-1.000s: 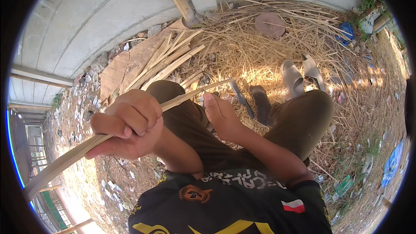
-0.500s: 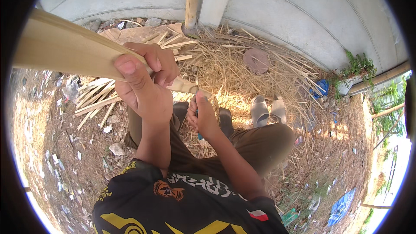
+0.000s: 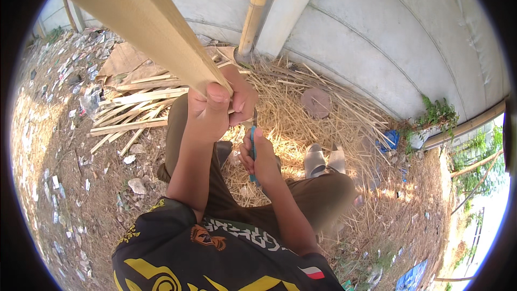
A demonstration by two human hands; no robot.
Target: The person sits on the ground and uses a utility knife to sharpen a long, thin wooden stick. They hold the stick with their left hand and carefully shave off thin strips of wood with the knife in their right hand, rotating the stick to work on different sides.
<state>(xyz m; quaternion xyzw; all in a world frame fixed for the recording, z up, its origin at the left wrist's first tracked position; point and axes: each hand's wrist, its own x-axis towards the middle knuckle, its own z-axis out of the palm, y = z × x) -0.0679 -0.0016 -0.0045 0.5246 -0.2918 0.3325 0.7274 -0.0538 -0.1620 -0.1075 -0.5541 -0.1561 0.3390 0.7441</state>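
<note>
Wooden strip (image 3: 156,29), flat and smooth, slants toward my camera from my left hand (image 3: 218,105), clenched around it; my right hand (image 3: 263,156) grips a blue-handled knife (image 3: 253,136) above wispy straw (image 3: 288,113).

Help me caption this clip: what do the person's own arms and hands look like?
The left hand and right hand are bare and ungloved; no wristband shows. The forearms are bare up to short black fabric sleeves, the left one carrying yellow ornament.
</note>
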